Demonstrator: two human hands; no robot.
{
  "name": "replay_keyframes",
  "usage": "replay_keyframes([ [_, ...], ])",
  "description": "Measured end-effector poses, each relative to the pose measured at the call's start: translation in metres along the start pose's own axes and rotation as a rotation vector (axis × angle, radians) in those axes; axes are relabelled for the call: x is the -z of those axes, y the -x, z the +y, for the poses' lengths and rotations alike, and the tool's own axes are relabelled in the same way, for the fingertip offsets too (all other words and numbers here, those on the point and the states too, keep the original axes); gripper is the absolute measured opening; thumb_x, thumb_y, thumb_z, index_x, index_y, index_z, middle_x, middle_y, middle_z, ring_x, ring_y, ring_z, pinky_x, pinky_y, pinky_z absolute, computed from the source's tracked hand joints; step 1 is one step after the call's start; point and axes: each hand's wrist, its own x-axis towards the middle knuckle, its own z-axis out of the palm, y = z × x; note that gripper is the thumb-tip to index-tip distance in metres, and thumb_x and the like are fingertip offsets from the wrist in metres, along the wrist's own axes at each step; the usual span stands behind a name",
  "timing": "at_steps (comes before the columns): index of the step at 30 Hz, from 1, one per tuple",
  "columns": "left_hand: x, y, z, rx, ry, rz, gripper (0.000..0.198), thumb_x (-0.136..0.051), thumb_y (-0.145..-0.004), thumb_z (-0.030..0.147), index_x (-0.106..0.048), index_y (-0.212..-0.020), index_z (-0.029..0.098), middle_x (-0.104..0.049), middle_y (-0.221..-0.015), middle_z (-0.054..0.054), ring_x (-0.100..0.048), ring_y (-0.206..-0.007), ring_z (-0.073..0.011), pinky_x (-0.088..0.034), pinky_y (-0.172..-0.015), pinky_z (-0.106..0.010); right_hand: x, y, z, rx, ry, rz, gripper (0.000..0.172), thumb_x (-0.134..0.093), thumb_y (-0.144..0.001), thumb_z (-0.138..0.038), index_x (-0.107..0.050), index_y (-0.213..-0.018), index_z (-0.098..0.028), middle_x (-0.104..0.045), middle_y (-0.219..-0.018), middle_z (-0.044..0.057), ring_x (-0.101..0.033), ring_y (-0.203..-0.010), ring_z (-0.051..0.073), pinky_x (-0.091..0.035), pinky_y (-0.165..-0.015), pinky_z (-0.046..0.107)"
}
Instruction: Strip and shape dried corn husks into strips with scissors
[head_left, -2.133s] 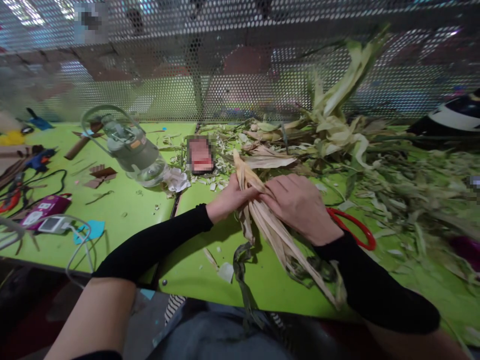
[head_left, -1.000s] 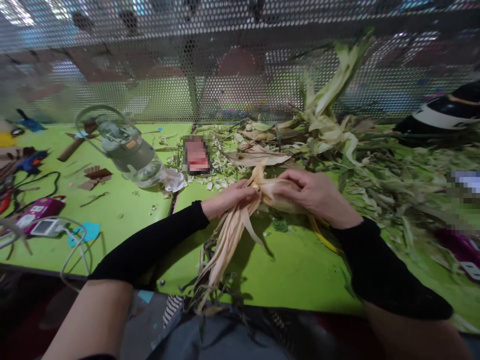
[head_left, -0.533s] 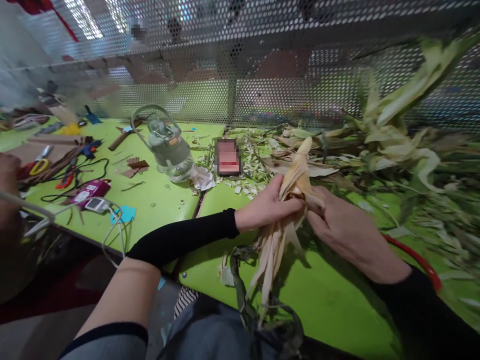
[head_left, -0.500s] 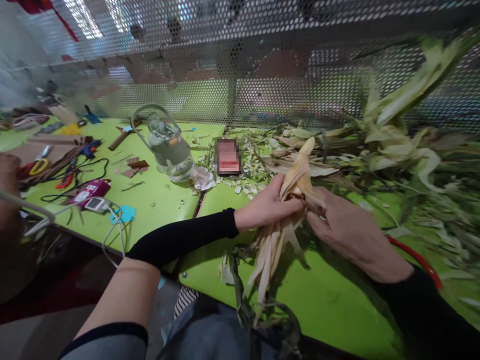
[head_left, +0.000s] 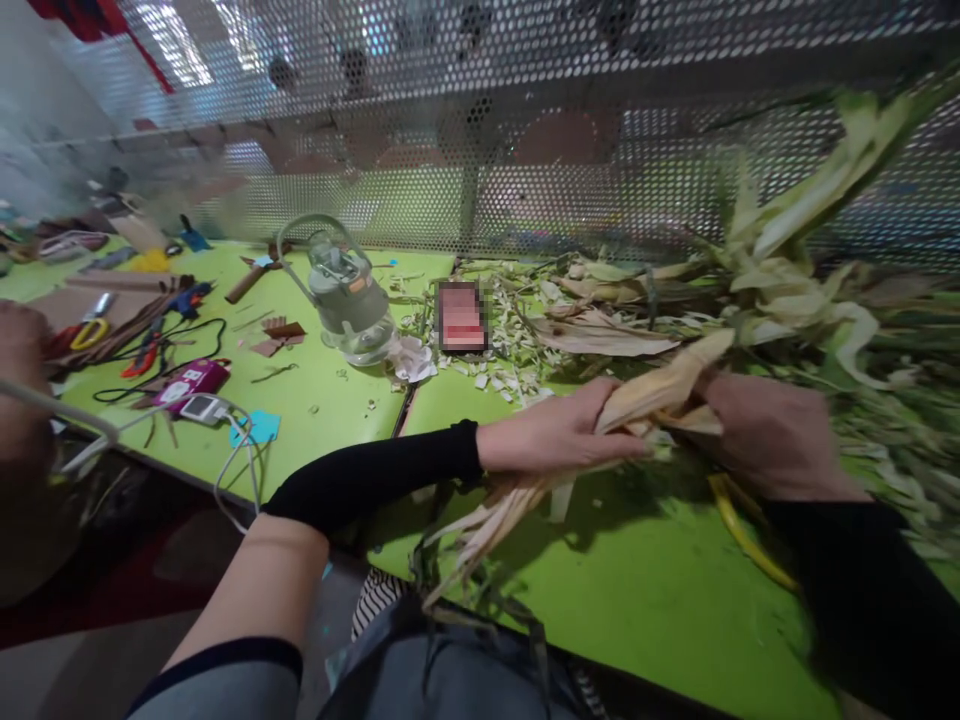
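My left hand (head_left: 551, 432) is closed around a bundle of dried corn husks (head_left: 664, 385), which lies slanted, its pale tip pointing up and right. Loose husk strips trail from under that hand toward the table's front edge, with dark, withered leaves at their ends. My right hand (head_left: 780, 432) is closed at the bundle's right side, its fingertips pressed on a husk strip and partly hidden. Below the right wrist shows a curved yellow handle (head_left: 750, 540); its tool's kind cannot be made out.
Husk scraps and leaves (head_left: 622, 330) heap along the perforated metal screen (head_left: 300, 170). A blurred-out phone-shaped object (head_left: 462, 316) and a water bottle (head_left: 352, 310) stand ahead. Leftward lie yellow-handled scissors (head_left: 90, 332), a magenta box (head_left: 199, 378), a white cable and another person's hand (head_left: 19, 340).
The husk bundle has tipped from nearly upright to slanting right. My right hand has moved right and slightly up. A yellow handle now shows below its wrist; the red handle no longer shows.
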Motion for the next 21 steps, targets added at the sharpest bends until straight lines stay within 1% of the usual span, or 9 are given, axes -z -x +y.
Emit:
replay_keyframes([
  [2,-0.011,0.001,0.005,-0.001,0.034,0.010,0.020,-0.071,-0.092,0.027,-0.052,-0.093,0.021,-0.055,-0.089,0.001,-0.053,-0.082,-0.0147,-0.047,-0.081,-0.029,-0.004,0.000,0.008,-0.067,-0.023,0.002,0.039,-0.048,-0.096,-0.045,-0.067,-0.071,-0.021,-0.058,-0.055,0.009,-0.046,-0.051,0.020,-0.027,-0.054,0.031],
  [3,-0.017,0.001,0.008,-0.017,0.079,0.022,0.018,-0.065,-0.095,0.023,-0.050,-0.085,0.021,-0.053,-0.085,0.001,-0.050,-0.078,-0.0136,-0.046,-0.078,-0.028,-0.005,0.001,0.012,-0.094,-0.043,0.001,0.039,-0.049,-0.096,-0.044,-0.070,-0.075,-0.019,-0.060,-0.058,0.011,-0.047,-0.052,0.021,-0.027,-0.055,0.032],
  [6,-0.038,0.005,0.017,-0.020,0.283,0.013,0.029,-0.057,-0.099,0.020,-0.043,-0.073,0.021,-0.045,-0.074,0.003,-0.043,-0.068,-0.0105,-0.041,-0.067,-0.024,-0.005,0.002,0.018,-0.198,-0.060,0.011,0.034,-0.055,-0.092,-0.045,-0.072,-0.083,-0.017,-0.060,-0.060,0.012,-0.048,-0.055,0.021,-0.028,-0.057,0.034],
  [8,-0.051,0.009,0.021,0.084,0.450,0.012,0.028,-0.058,-0.100,0.026,-0.044,-0.076,0.021,-0.041,-0.071,0.005,-0.040,-0.061,-0.0086,-0.038,-0.060,-0.021,-0.005,0.003,0.017,-0.244,-0.081,0.008,0.032,-0.056,-0.090,-0.044,-0.072,-0.085,-0.018,-0.057,-0.058,0.010,-0.046,-0.055,0.021,-0.027,-0.057,0.034],
  [11,-0.062,0.018,0.019,0.228,0.595,0.038,0.026,-0.059,-0.101,0.032,-0.045,-0.082,0.022,-0.041,-0.068,0.007,-0.041,-0.056,-0.0072,-0.040,-0.056,-0.020,-0.004,0.003,0.012,-0.209,-0.148,-0.019,0.030,-0.055,-0.090,-0.044,-0.073,-0.087,-0.020,-0.058,-0.059,0.009,-0.047,-0.058,0.021,-0.027,-0.060,0.034],
  [15,-0.061,0.025,0.017,0.246,0.580,0.074,0.021,-0.061,-0.100,0.034,-0.048,-0.089,0.021,-0.043,-0.069,0.007,-0.040,-0.054,-0.0062,-0.039,-0.052,-0.019,0.008,-0.007,0.011,-0.086,-0.221,-0.070,0.033,-0.050,-0.096,-0.044,-0.073,-0.091,-0.020,-0.065,-0.070,0.012,-0.050,-0.066,0.022,-0.029,-0.064,0.034],
  [17,-0.057,0.025,0.021,0.247,0.564,0.099,0.021,-0.064,-0.099,0.037,-0.051,-0.094,0.021,-0.045,-0.069,0.007,-0.041,-0.054,-0.0064,-0.039,-0.051,-0.019,0.018,-0.018,0.017,-0.077,-0.236,-0.079,0.033,-0.049,-0.097,-0.043,-0.073,-0.092,-0.021,-0.064,-0.070,0.011,-0.047,-0.067,0.021,-0.027,-0.065,0.035],
  [19,-0.056,0.024,0.028,0.251,0.565,0.100,0.026,-0.068,-0.096,0.044,-0.054,-0.099,0.021,-0.047,-0.070,0.007,-0.043,-0.054,-0.0067,-0.039,-0.051,-0.019,0.029,-0.028,0.028,-0.082,-0.238,-0.072,0.033,-0.051,-0.096,-0.046,-0.072,-0.092,-0.020,-0.063,-0.070,0.010,-0.046,-0.067,0.020,-0.027,-0.066,0.035],
  [21,-0.057,0.022,0.034,0.250,0.579,0.083,0.034,-0.072,-0.092,0.050,-0.057,-0.101,0.021,-0.048,-0.070,0.006,-0.043,-0.053,-0.0065,-0.039,-0.050,-0.020,0.038,-0.032,0.039,-0.059,-0.231,-0.077,0.034,-0.053,-0.094,-0.047,-0.073,-0.094,-0.020,-0.068,-0.076,0.011,-0.050,-0.072,0.021,-0.030,-0.069,0.035],
])
